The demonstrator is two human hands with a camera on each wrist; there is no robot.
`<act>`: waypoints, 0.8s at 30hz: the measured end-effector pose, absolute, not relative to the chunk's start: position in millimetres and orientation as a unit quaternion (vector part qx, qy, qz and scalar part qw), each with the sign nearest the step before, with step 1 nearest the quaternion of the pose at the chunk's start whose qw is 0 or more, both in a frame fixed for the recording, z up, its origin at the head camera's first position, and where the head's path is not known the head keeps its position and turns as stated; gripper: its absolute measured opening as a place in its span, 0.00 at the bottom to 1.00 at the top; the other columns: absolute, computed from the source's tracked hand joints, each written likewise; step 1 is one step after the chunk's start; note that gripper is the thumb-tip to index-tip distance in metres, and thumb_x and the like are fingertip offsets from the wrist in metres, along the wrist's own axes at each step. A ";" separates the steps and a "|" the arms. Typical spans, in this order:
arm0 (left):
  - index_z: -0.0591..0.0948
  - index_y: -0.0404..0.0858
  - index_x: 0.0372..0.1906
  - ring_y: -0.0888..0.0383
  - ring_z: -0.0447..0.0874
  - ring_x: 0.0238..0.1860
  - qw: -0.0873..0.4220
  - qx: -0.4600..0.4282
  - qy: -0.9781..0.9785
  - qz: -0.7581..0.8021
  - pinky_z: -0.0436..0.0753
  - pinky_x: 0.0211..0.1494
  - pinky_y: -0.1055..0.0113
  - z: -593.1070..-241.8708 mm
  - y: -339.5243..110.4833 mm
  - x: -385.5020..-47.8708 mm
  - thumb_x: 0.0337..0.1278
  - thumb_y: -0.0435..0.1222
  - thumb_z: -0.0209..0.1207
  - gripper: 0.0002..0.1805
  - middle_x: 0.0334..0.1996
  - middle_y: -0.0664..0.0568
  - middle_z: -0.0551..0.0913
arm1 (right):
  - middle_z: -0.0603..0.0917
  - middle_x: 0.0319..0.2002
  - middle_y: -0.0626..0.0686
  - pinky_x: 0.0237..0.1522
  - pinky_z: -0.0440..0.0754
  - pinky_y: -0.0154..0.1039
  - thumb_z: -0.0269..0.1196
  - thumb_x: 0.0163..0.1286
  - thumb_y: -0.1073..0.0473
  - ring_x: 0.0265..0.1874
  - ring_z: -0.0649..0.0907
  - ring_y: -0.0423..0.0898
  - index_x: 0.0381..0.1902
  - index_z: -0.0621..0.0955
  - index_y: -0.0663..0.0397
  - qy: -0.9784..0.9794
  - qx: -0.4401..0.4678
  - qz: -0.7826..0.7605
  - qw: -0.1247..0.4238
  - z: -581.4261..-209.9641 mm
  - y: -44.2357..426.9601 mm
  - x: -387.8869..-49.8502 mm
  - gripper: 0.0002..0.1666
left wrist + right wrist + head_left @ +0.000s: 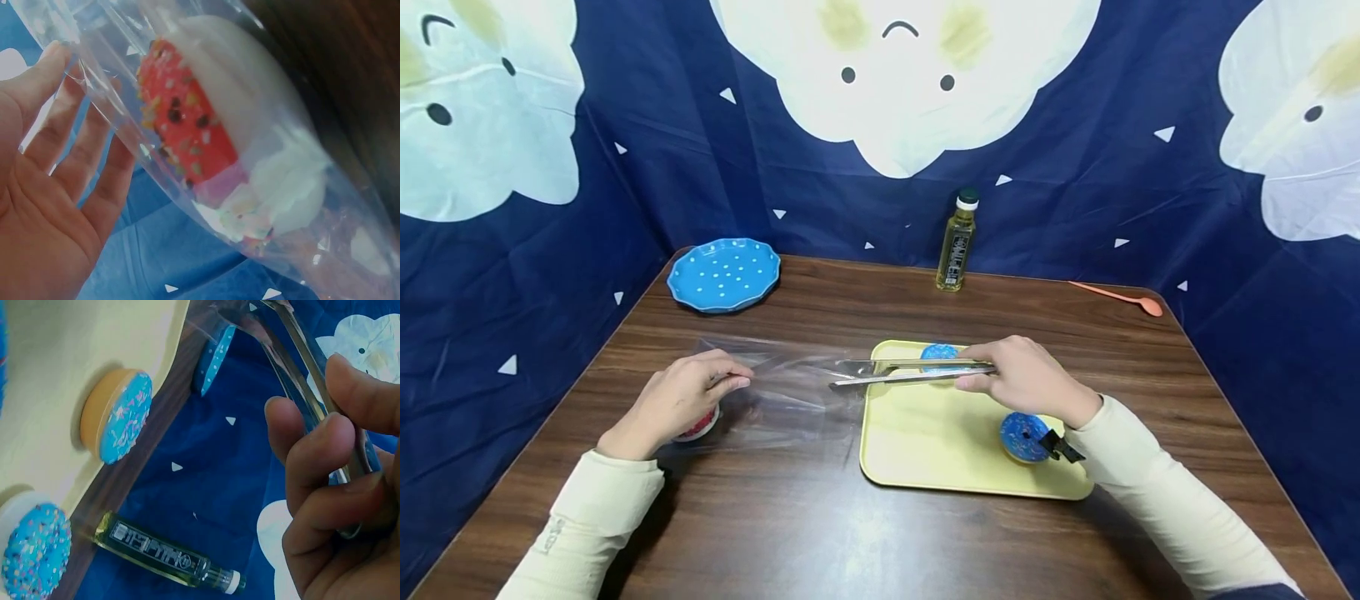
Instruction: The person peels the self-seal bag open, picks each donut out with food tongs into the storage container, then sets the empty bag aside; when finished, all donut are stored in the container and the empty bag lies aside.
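Note:
My left hand pinches the edge of a clear plastic bag between thumb and fingertips. Inside the bag lies a red-iced toy donut with sprinkles and a pale base, mostly hidden by the hand in the head view. My right hand grips metal tongs, which point left over a yellow tray. The tong tips are slightly apart and reach the bag's right end, with nothing seen between them. On the tray sit blue-iced donuts; another blue donut with a white base shows in the right wrist view.
A blue dotted plate stands at the back left. An oil bottle is upright at the back middle, and an orange spoon lies at the back right. Dark blue cloth hangs around the wooden table.

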State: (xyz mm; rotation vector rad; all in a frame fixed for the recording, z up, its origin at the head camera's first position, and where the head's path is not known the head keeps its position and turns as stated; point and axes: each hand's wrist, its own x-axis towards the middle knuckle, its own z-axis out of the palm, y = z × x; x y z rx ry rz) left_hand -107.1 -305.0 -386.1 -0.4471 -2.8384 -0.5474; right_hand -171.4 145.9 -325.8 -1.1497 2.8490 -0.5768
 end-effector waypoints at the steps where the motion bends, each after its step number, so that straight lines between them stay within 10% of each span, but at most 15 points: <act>1: 0.89 0.49 0.43 0.55 0.86 0.42 0.109 -0.153 -0.965 -0.184 0.83 0.41 0.47 -385.5 -305.0 -107.5 0.65 0.41 0.65 0.06 0.41 0.59 0.86 | 0.89 0.41 0.48 0.35 0.83 0.47 0.68 0.69 0.48 0.30 0.85 0.43 0.51 0.88 0.53 0.912 -0.368 -0.182 0.005 -325.6 147.3 -170.3 0.19; 24: 0.89 0.49 0.44 0.55 0.86 0.43 0.098 -0.139 -0.966 -0.193 0.82 0.42 0.45 -379.3 -302.9 -108.3 0.66 0.41 0.65 0.07 0.41 0.59 0.86 | 0.79 0.25 0.41 0.23 0.75 0.39 0.69 0.67 0.45 0.20 0.76 0.38 0.43 0.85 0.50 0.872 -0.468 -0.146 0.006 -347.4 68.9 -183.0 0.16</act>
